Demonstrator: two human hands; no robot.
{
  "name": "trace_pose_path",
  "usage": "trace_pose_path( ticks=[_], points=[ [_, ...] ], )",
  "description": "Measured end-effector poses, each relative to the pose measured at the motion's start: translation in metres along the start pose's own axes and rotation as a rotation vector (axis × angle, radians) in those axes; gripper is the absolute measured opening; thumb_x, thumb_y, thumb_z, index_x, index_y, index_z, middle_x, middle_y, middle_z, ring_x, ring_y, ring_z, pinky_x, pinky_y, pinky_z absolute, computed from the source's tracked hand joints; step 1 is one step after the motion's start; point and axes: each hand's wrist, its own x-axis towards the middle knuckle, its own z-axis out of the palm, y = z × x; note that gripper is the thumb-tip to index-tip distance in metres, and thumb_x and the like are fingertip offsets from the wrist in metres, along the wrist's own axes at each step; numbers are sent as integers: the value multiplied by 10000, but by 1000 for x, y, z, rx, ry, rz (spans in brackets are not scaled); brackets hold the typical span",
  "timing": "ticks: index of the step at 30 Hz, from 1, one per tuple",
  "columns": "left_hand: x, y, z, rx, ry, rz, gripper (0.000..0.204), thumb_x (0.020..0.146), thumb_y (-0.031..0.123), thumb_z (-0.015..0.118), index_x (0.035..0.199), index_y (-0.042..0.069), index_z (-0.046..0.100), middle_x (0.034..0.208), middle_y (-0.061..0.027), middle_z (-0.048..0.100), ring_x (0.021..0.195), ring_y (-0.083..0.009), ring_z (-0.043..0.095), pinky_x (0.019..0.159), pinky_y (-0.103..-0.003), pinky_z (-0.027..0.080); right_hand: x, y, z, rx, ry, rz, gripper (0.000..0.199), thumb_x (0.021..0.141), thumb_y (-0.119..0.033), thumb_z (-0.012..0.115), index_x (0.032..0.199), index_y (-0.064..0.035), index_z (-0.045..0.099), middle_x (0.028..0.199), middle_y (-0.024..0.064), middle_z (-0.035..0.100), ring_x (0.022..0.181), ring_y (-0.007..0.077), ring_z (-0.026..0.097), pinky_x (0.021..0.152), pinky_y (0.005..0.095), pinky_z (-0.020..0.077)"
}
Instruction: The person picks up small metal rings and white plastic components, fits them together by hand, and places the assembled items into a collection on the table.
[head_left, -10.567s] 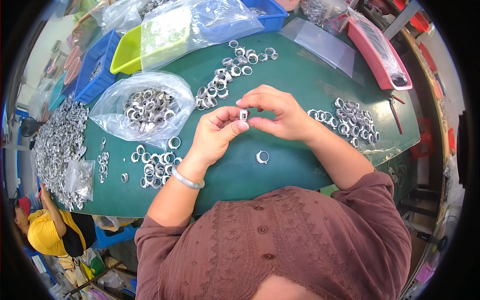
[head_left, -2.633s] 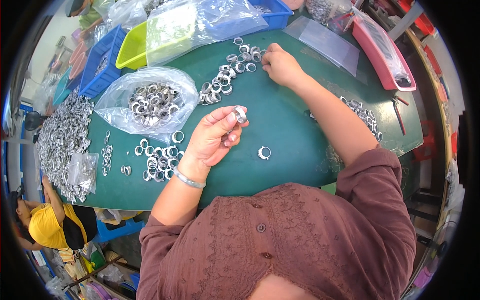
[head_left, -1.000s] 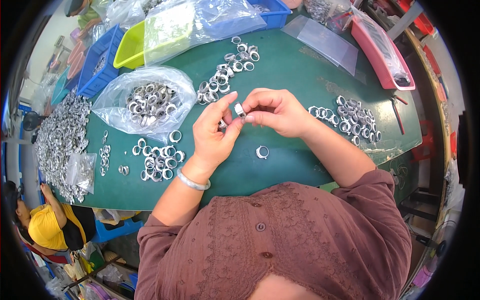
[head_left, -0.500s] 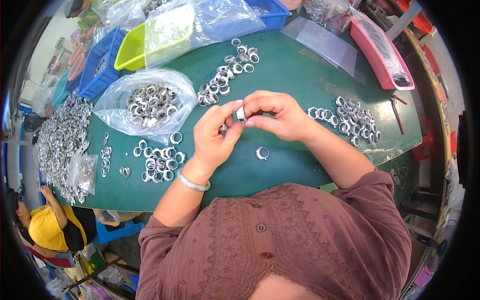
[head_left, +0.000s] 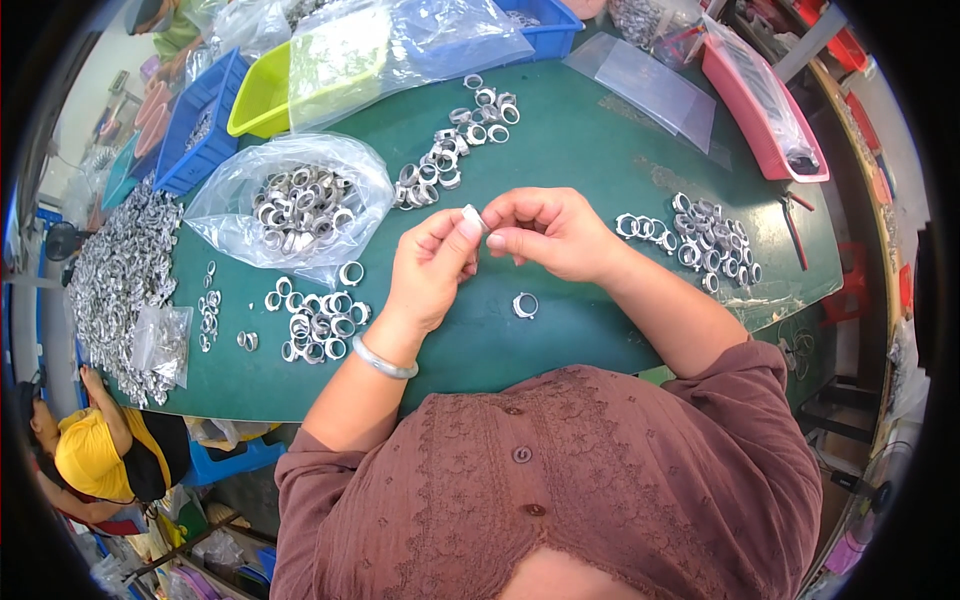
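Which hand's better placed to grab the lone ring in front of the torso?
Probably the right hand: it looks nearer the lone ring, while the left hand pinches a metal ring. Can't tell whether the right also grips that one.

Rings (head_left: 303,203) in bag (head_left: 222,208) left; tray (head_left: 752,125) far right.

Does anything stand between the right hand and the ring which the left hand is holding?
Nothing visible: the right hand is close beside the ring in the left hand; whether it touches the ring, I cannot tell.
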Motion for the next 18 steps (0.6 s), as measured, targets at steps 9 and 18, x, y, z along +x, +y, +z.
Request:
trace_pose_path(
  ticks=[9, 18],
  points=[
    [3, 1, -5, -686, -96, -523, 369, 879, 414, 393, 801, 84, 540, 606, -13, 453, 520, -125, 434, 417, -192, 281, -1, -8, 8, -422, 140, -174, 207, 762, -92, 632, 948, -24, 571, 597, -2, 548, 532, 55, 478, 522, 212, 413],
    [2, 2, -3, -663, -59, -633, 432, 866, 460, 392, 808, 68, 564, 596, -21, 439, 523, -140, 422, 403, -198, 279, 1, -3, 4, -338, 189, -71, 142, 767, -103, 618, 885, -26, 599, 589, -12, 525, 542, 39, 457, 507, 201, 385]
  ],
)
